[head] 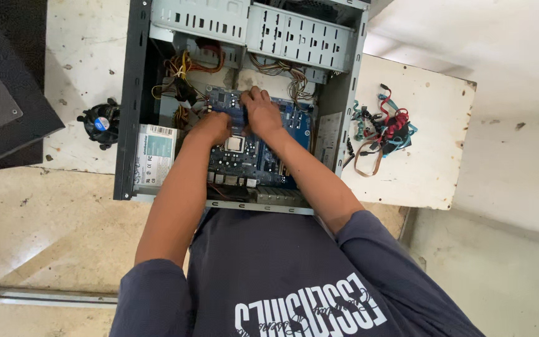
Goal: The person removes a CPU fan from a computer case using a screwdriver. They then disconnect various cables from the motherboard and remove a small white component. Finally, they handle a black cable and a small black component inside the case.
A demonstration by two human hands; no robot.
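- The blue rectangular motherboard [254, 153] sits flat inside the open grey metal computer case [133, 93], silver processor [234, 143] near its middle.
- Left hand [212, 128] is curled on the board's upper left edge; can't tell what it grips.
- Right hand [260, 112] presses fingers-down on the top of the board (grip hidden too).
- Black round cooler fan [100, 123] lies left of the case, and a tangle of red and blue cables [385, 128] on the white board to the right.
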